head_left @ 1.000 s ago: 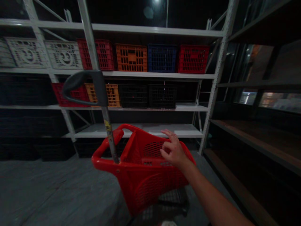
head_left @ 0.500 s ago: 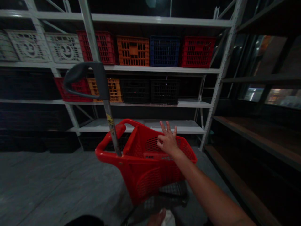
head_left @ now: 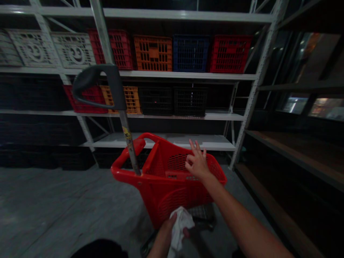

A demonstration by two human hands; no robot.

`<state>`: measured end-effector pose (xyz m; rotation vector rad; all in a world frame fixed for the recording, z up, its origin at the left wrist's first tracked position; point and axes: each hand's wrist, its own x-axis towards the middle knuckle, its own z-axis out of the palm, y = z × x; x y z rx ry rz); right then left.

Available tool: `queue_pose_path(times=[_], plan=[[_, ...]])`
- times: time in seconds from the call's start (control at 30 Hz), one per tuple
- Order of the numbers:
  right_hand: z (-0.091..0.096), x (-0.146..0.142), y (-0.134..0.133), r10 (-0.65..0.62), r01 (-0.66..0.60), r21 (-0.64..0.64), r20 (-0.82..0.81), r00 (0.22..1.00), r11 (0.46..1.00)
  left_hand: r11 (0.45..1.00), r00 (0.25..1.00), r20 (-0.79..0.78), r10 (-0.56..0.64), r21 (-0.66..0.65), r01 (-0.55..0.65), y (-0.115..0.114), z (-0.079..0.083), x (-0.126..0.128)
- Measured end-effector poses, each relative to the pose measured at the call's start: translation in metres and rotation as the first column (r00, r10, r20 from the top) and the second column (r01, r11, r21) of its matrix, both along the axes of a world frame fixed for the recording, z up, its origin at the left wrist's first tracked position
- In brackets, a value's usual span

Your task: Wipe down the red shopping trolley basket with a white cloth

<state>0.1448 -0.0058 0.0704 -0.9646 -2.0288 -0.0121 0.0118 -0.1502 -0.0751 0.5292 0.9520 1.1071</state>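
Note:
A crumpled white cloth (head_left: pixel 180 226) is gripped in my left hand (head_left: pixel 166 233), low in the view and in front of the cart's side. My right hand (head_left: pixel 198 165) is raised over the basket of a red plastic shopping cart (head_left: pixel 161 186). Its thumb and index finger are pressed together in a ring, the other fingers stretched upward, and no object shows in the pinch. A metal pole with a dark grey loop handle (head_left: pixel 118 87) rises at the cart's handle end, left of both hands.
Behind the cart stands a white metal shelf rack (head_left: pixel 182 74). It bears white crates (head_left: pixel 73 50), an orange crate (head_left: pixel 153 53), a blue crate (head_left: pixel 190 53), a red crate (head_left: pixel 229 53) and black crates (head_left: pixel 189 102). Dark shelving (head_left: pixel 290 147) runs along the right side.
My left hand has risen into view with the white cloth. My right hand, keeping its pinch, has shifted slightly right in the picture. The view has tilted a little downward.

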Motion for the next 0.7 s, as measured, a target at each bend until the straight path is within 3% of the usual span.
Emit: queue_pose_path(times=[0.07, 0.13, 0.2, 0.3, 0.37, 0.47, 0.6, 0.7], plan=[[-0.024, 0.003, -0.02, 0.125, -0.154, -0.193, -0.15, 0.981, 0.969, 0.999, 0.999, 0.011, 0.036, -0.012, -0.036, 0.005, 0.012, -0.007], [-0.057, 0.004, -0.047, 0.197, -0.348, -0.402, -0.369, 0.908, 0.847, 0.993, 0.993, 0.031, 0.115, 0.001, -0.115, 0.006, 0.023, -0.013], [-0.091, 0.004, -0.075, 0.128, -0.485, -0.55, -0.563, 0.817, 0.68, 0.984, 0.984, 0.025, 0.177, 0.018, -0.177, 0.005, 0.03, -0.016], [-0.123, 0.002, -0.104, 0.01, -0.562, -0.597, -0.68, 0.733, 0.573, 0.992, 0.992, 0.012, 0.125, -0.014, -0.125, 0.0, 0.036, -0.015], [-0.127, 0.001, -0.109, -0.007, -0.614, -0.562, -0.741, 0.671, 0.554, 1.0, 0.999, -0.031, 0.008, 0.011, -0.008, -0.003, 0.04, -0.012], [-0.117, 0.001, -0.103, -0.023, -0.627, -0.504, -0.79, 0.613, 0.595, 0.97, 0.966, -0.251, -0.062, 0.212, 0.117, -0.001, 0.046, -0.01], [-0.1, 0.004, -0.098, -0.157, -0.558, -0.571, -0.77, 0.619, 0.602, 0.898, 0.802, -0.581, 0.139, 0.416, 0.146, 0.007, 0.051, -0.021], [-0.092, 0.011, -0.101, -0.169, -0.51, -0.601, -0.732, 0.66, 0.615, 0.897, 0.723, -0.645, 0.249, 0.435, 0.079, 0.01, 0.053, -0.034]])
